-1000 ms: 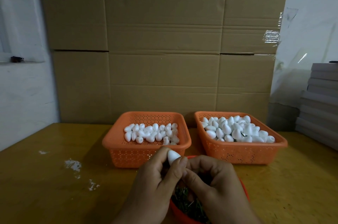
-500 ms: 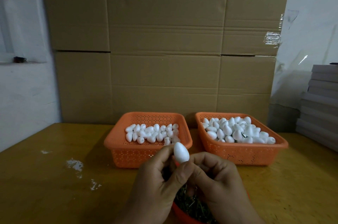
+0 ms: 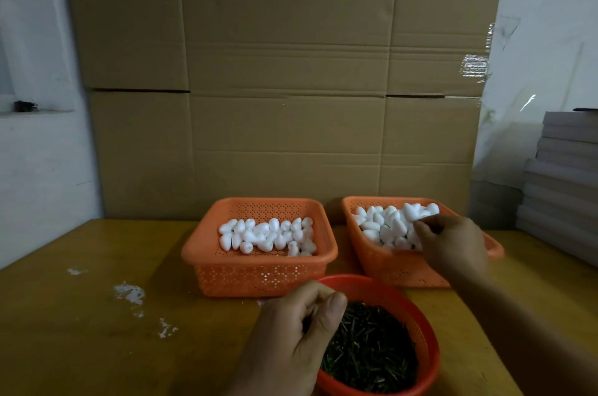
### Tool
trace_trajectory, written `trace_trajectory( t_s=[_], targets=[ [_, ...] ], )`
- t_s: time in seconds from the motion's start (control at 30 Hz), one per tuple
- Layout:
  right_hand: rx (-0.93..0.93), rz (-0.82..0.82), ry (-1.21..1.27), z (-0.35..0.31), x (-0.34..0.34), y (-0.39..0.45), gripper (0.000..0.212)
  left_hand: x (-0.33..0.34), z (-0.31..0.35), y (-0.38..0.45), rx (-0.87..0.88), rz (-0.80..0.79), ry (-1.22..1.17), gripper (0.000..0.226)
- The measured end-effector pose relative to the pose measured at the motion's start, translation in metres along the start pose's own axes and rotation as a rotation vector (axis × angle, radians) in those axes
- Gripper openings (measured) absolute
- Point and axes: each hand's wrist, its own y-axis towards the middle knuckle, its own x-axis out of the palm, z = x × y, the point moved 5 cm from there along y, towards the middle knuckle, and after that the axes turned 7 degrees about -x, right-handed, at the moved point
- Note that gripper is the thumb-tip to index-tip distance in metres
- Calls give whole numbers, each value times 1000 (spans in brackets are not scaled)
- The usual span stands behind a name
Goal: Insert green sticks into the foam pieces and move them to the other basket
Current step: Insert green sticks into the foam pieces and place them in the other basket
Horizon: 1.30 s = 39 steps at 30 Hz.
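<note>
Fingers [image 3: 424, 227] of my right hand [image 3: 453, 246] pinched among foam pieces [image 3: 388, 227]; light, crushable, I judged, best taken at mid-body.

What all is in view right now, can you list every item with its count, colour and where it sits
left basket: one, orange, mid-table, holding a single layer of foam pieces
right basket: one, orange, beside it, heaped fuller
foam pieces: too many to count, white, in both baskets
round bowl: one, red-orange, nearest the camera
green sticks: a dense pile, dark green, in the bowl
table: one, yellow-brown, with white crumbs at left
cardboard: large brown sheets, behind the baskets
grey boards: a stack, far right
left hand: fingers curled at the bowl's left rim; a stick in them cannot be made out
right hand: reaching into the right basket, fingertips on the foam
</note>
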Motion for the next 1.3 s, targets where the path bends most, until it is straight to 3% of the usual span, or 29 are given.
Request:
trace_trajectory(
  t_s=[0.17, 0.33, 0.57, 0.7, 0.87, 1.1, 1.3],
  targets=[
    [121, 20, -306, 19, -1, 32, 23, 0, 2, 0, 28, 12, 31, 56],
    [288, -99, -351, 29, 12, 48, 39, -1, 2, 1, 41, 21, 42, 58],
    [315, -167, -360, 33, 15, 48, 43, -2, 4, -1, 46, -1, 54, 56],
    [210, -77, -251, 22, 8, 38, 35, -1, 4, -2, 39, -18, 61, 49],
    [35, -2, 147, -20, -5, 2, 10, -2, 0, -2, 24, -1, 87, 22],
    [-47, -237, 500, -66, -10, -64, 18, -17, -1, 4, 40, 71, 134, 25],
    [-197, -502, 363, -84, 3, -100, 15, -56, -1, 49, 27, 197, 327, 22]
  ],
)
